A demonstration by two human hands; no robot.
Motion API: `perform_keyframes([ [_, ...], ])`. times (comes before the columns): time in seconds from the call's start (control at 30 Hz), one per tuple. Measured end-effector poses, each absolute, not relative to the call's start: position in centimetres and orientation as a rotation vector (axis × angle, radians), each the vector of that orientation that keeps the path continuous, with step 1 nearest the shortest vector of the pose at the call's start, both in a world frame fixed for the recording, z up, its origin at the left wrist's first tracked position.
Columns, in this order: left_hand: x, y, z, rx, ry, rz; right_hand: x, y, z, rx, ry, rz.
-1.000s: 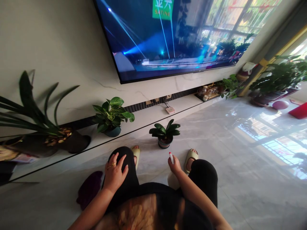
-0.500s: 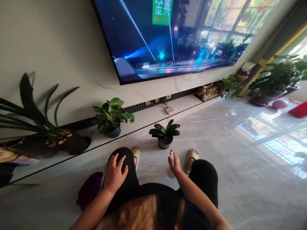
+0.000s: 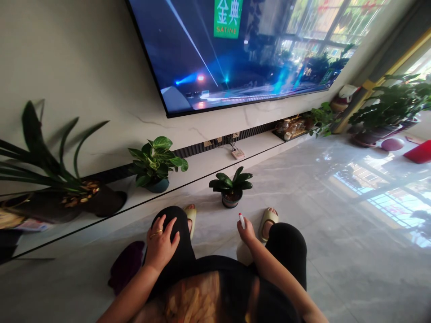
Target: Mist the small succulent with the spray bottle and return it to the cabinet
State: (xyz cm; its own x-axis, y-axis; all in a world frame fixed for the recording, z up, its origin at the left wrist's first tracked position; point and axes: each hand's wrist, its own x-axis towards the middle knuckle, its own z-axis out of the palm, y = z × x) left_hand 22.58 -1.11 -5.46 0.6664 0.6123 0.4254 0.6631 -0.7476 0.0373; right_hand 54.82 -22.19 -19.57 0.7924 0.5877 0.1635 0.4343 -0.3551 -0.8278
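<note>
I sit low with both knees in black trousers ahead of me. My left hand [image 3: 160, 242] rests flat on my left knee, fingers spread, a gold ring on one finger. My right hand [image 3: 247, 231] is closed round a small white spray bottle [image 3: 241, 220] with a red tip, held upright between my knees. Its lower part is hidden under my hand. A small potted plant [image 3: 230, 186] with dark green leaves stands on the floor just beyond the bottle, between my two feet in pale slippers.
A low white ledge [image 3: 208, 163] runs along the wall with a leafy pot plant [image 3: 156, 163] and a long-leaved plant [image 3: 50, 179] on it. A large television [image 3: 235, 49] hangs above. A dark purple cloth [image 3: 126, 264] lies left of my knee. More plants [image 3: 384, 114] stand far right.
My right hand with the bottle has shifted slightly, first tilting upright, then leaning a little left. My left hand has stayed on the knee.
</note>
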Motion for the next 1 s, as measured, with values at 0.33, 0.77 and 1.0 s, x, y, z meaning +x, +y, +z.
perform_keyframes([
  [0.33, 22.6, -1.0, -5.6, -2.811, -1.125, -0.622, 54.5, -22.1, -19.1, -1.925, -0.886, 0.172],
  [0.77, 22.6, -1.2, -5.4, -2.807, -1.138, -0.592, 53.8, -21.4, -16.7, -1.825, -1.085, 0.133],
  [1.0, 22.4, -1.1, -5.4, -2.827, -1.163, -0.616, 54.2, -21.7, -18.7, -2.036, -0.883, 0.222],
])
